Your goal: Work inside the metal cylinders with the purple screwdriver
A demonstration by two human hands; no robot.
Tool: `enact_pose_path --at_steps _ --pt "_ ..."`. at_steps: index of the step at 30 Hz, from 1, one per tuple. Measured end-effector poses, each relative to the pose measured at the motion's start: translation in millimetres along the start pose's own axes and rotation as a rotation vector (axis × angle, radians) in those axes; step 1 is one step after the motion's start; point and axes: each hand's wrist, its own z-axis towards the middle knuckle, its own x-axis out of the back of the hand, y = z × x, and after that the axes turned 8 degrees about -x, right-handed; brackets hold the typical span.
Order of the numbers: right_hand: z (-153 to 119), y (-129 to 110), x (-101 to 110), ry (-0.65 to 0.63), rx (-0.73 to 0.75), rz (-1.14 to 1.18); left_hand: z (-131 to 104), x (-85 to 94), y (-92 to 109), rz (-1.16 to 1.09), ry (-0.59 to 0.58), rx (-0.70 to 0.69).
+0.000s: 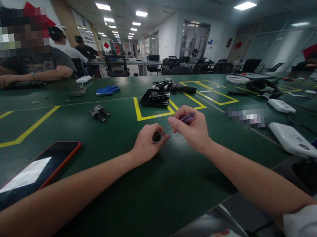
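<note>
My left hand (146,142) is wrapped round a small round part (157,136) with a pale rim and a dark inside, held just above the green table (166,193). In my right hand (192,130) is a screwdriver (187,118) with a purple, see-through handle. Its thin metal shaft points left and down, with the tip at the rim of the round part; whether it touches the inside cannot be made out. Beyond my hands lies a shiny black piece (155,97) inside a yellow taped outline, with a dark tubular device (182,88) behind it.
At the left lies a large phone (63,153) with an orange edge. Small dark parts (99,112) and a blue glove (107,90) lie farther back. White devices (295,140) and cables are at the right. A person (48,66) sits across the table.
</note>
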Motion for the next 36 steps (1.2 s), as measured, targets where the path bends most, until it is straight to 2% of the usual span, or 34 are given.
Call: enact_pose_path --at_steps 5,12,36 --pt "-1.3 1.8 -2.0 -0.036 0.075 -0.039 0.7 0.9 1.0 -0.007 -0.011 -0.009" --pt "-7.0 -3.5 -0.4 -0.010 0.176 -0.107 0.4 1.6 1.3 -0.006 -0.019 -0.020" --pt "-5.9 -2.3 -3.2 0.040 0.199 -0.200 1.6 3.0 2.8 -0.019 -0.010 -0.008"
